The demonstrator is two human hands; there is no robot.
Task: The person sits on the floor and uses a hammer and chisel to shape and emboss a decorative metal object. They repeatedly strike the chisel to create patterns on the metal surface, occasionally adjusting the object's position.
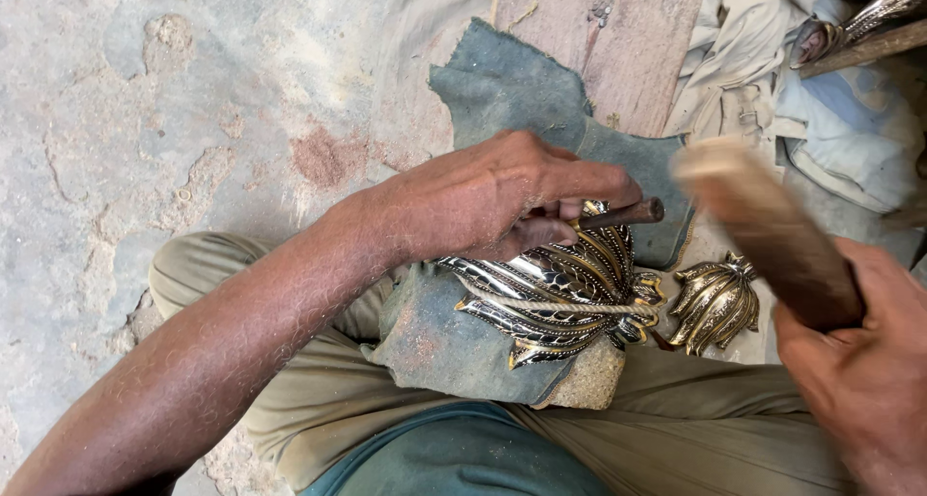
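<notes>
The left hand [502,198] is closed around a thin dark punch [618,214], its tip set on a shiny metal leaf piece [555,288] of silver with brass edges. The right hand [864,361] grips a wooden mallet [763,230], raised and blurred, well apart from the punch's free end. The leaf piece lies on a gritty block [589,380] padded with grey cloth [439,346], across the person's lap, and a cord [565,306] crosses it. It looks stiff and fairly heavy, slick on its polished ribs, and likely to dent under a stray blow; the plain rim seems the safest hold. Just beside it lies 1 smaller brass leaf piece [715,303]. Beyond are a wooden plank [618,42], rumpled rags [830,119] and a concrete floor [145,119].
</notes>
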